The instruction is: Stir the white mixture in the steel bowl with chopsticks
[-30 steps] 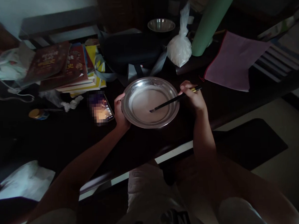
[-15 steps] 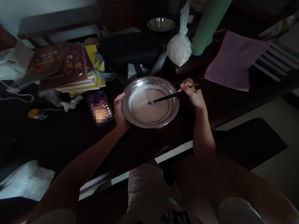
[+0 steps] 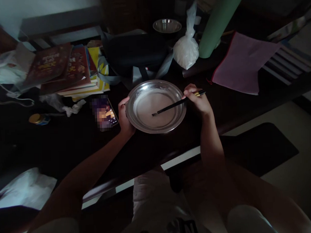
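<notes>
A round metal bowl (image 3: 157,129) with a wide rim is in front of me on the dark table. Pale, milky liquid (image 3: 150,103) lies in its bottom, and some white residue marks the inner wall. My left hand (image 3: 124,116) grips the bowl's left edge, its thumb on the rim and the other fingers hidden beneath. Between the fingers of my right hand (image 3: 197,98) is a thin black paintbrush (image 3: 174,104) with a gold band. It slants down to the left over the right rim, its tip at the liquid.
Left of the bowl lies a phone (image 3: 108,113), with a small jar (image 3: 39,119) farther left. Stacked books (image 3: 64,68), a black bag (image 3: 136,51), a knotted bag of white powder (image 3: 186,52), a second metal bowl (image 3: 167,26), a green cylinder (image 3: 216,29) and a pink pouch (image 3: 241,66) stand behind.
The brush tip has shifted a little left and toward me in the liquid. My right hand has moved slightly left with it, while my left hand stays on the rim.
</notes>
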The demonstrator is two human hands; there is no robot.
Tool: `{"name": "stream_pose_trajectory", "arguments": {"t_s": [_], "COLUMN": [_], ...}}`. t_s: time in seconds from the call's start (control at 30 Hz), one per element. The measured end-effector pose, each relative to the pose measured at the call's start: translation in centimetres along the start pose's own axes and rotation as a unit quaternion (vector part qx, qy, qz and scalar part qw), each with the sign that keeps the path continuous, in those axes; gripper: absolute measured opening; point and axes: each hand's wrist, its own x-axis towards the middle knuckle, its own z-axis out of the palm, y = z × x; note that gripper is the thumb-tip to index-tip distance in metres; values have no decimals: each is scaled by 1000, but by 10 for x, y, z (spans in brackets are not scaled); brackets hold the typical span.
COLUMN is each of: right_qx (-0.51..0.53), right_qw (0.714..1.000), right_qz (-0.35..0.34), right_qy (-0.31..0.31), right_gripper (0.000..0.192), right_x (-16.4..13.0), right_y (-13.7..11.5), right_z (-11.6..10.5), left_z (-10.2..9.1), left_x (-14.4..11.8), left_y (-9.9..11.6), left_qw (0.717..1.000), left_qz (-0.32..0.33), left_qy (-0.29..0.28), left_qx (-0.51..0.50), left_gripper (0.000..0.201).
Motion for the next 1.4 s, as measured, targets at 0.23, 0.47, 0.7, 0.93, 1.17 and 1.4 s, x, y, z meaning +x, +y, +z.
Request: {"name": "stream_pose_trajectory", "arguments": {"t_s": [0.23,0.47,0.7,0.93,1.17,1.4], "right_qx": [-1,-17,-10,-1,-1,-9], "right_qw": [1000,999,1000,1000,999,999], "right_qz": [-2,-8,-9,0,12,6], "right_qy": [20,33,12,-6,36,34], "right_gripper": [81,82,78,80,79,72], "right_x": [-1,1,0,0,1,2], "right_y": [-2,-1,-1,-2,-2,-1], "right_z": [1,1,2,3,2,2], "left_z": [0,2,2,7,-5,-1], "left_x": [-1,-3,-1,-4,3,0], "left_y": [-1,0,1,2,-2,-5], "left_qw": [1000,1000,1000,1000,999,999], "left_qz": [20,6,9,6,5,19], "left_qy": [-23,-24,-14,19,-38,-16], "left_qx": [0,-4,13,2,8,20], "left_gripper": [47,44,48,36,44,45]}}
